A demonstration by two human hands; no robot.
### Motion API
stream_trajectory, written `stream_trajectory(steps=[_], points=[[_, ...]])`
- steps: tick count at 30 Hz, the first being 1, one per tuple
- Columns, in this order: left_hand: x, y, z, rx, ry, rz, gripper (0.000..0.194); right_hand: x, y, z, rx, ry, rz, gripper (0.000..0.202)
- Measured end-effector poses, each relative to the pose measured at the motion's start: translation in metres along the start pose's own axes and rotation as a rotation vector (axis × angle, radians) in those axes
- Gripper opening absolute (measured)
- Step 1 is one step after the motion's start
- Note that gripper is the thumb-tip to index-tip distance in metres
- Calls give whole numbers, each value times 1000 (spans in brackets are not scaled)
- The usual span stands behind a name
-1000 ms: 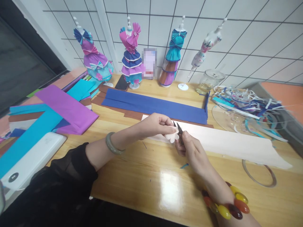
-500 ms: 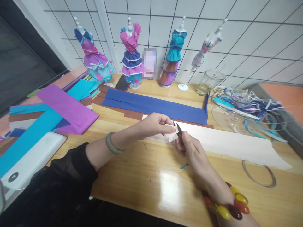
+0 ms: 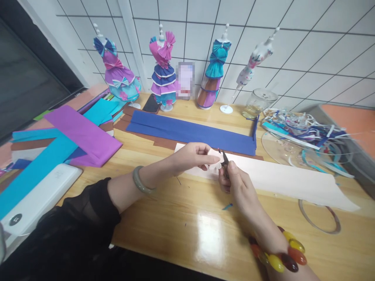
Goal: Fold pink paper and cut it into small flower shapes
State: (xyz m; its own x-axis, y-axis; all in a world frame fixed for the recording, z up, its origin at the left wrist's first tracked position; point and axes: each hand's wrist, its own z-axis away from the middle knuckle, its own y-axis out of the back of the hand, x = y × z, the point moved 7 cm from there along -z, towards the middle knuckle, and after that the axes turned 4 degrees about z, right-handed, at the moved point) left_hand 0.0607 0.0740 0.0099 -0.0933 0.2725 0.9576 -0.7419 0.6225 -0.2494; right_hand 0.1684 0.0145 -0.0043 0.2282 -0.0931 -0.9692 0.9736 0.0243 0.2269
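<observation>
My left hand (image 3: 197, 157) pinches a small piece of pale pink paper (image 3: 216, 165) with a scalloped lower edge. In my right hand (image 3: 240, 180) is a pair of small dark scissors (image 3: 225, 158), its blades parted at the paper's right side. The handles are mostly hidden by my fingers. Both hands are above the near edge of a long pale pink paper strip (image 3: 287, 177) lying on the wooden table (image 3: 164, 222). Behind it lies a folded dark blue paper strip (image 3: 190, 130) over brown paper (image 3: 164, 142).
Dressed mini mannequins (image 3: 163, 74) and a bare one (image 3: 255, 58) stand along the tiled wall. At left are purple paper (image 3: 84, 134), turquoise paper (image 3: 41, 175) and a white power bank (image 3: 43, 199). At right are a glass (image 3: 259, 103), scraps (image 3: 307, 128) and a ring (image 3: 319, 218).
My left thumb has shifted slightly right along the pink paper, which has turned a little. The scissor blades have moved slightly right and point more upward. The table items stay put.
</observation>
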Motion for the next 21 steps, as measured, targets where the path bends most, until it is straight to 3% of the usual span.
stream_trajectory(steps=[14,21], points=[[2,-3,1,-30,-86,-181,15,-1,-4,0,-42,3,-52,44],[2,-2,2,-30,-34,-171,16,-4,-3,1,-32,9,4,45]])
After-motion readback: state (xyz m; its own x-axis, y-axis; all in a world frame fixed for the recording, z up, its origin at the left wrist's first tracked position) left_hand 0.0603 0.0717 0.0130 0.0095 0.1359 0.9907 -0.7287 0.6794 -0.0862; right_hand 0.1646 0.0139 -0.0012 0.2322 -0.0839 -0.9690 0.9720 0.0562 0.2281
